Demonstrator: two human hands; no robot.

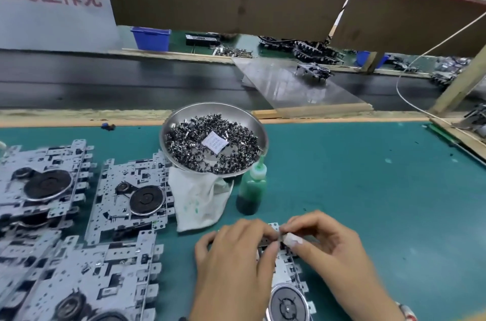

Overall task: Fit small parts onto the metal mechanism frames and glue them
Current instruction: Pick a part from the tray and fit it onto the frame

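Note:
A metal mechanism frame (pixel 288 291) with a round flywheel lies on the green mat at the bottom centre, mostly under my hands. My left hand (pixel 236 265) rests over its left part, fingers curled on the frame's top edge. My right hand (pixel 328 249) pinches a small part at that same top edge, thumb and forefinger together. A steel bowl (pixel 168 134) full of small dark metal parts stands behind, with a white sachet on the heap. A green glue bottle (pixel 252 186) stands upright just in front of the bowl.
Stacks of metal frames (pixel 110 276) with flywheels cover the mat's left side. A stained white cloth (pixel 200 202) lies under the bowl's front edge. Beyond the mat's wooden edge runs a black conveyor belt (pixel 105 84) with a clear sheet, and blue bins stand behind it.

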